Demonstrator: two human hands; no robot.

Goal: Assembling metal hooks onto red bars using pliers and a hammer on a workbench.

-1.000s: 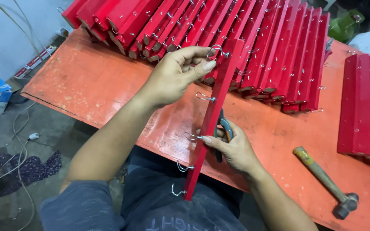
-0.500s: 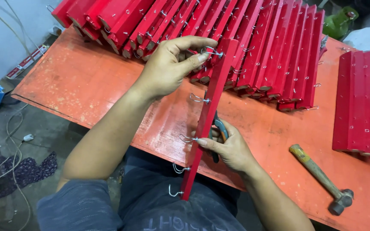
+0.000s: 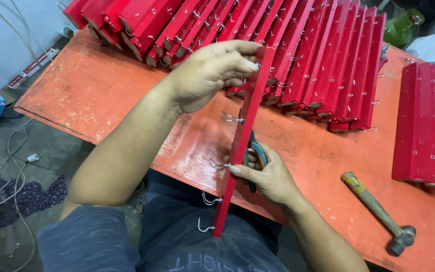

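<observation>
Hammer (image 3: 378, 214) lies on table (image 3: 101, 95), right of strip (image 3: 242, 141).

Held slat (image 3: 245, 136): solid red, silver wire hooks (image 3: 230, 118). Stacked slats (image 3: 298, 50) behind it: same red, silver hooks. Second red stack (image 3: 431, 126) right of it. Desk (image 3: 101, 85): worn orange-red, pale scuffs. Pliers (image 3: 256, 151) beside slat: dark with orange handle. Hammer (image 3: 376, 211) right of slat: yellowish-brown handle, dark grey head.

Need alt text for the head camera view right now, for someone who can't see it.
Left hand grips the top of a red wooden strip fitted with metal hooks, while the right hand steadies its middle and holds pliers. It stands on an orange table beside stacked red strips and a hammer.
</observation>
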